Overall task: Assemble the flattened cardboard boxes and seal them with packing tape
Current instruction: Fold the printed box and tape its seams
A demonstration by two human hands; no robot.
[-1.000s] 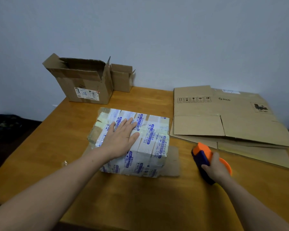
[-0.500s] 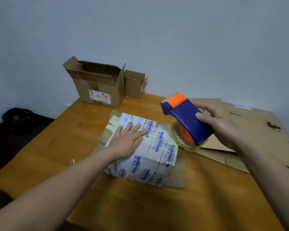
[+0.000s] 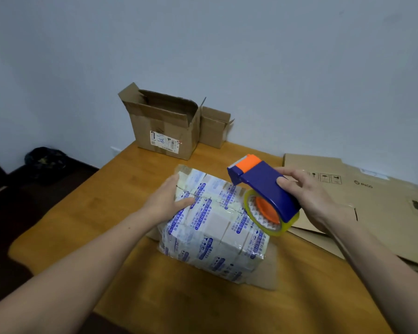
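Observation:
A cardboard box (image 3: 215,227) covered in old blue-printed tape stands on the wooden table (image 3: 184,300), its top flaps closed. My left hand (image 3: 167,201) holds the box at its far left top edge, thumb lying on the top across the seam. My right hand (image 3: 309,198) grips a blue and orange tape dispenser (image 3: 263,189) with a roll of clear tape. The dispenser hangs just above the box's right top edge, its orange nose pointing left and away from me.
Flattened cardboard boxes (image 3: 372,203) lie stacked at the right of the table. Two open brown boxes (image 3: 164,128) stand at the far edge against the wall. A dark bin (image 3: 45,160) sits on the floor at the left.
My right hand has lifted the dispenser off the table and carried it over the box's right side. My left hand has slid from the middle of the top to the far left edge.

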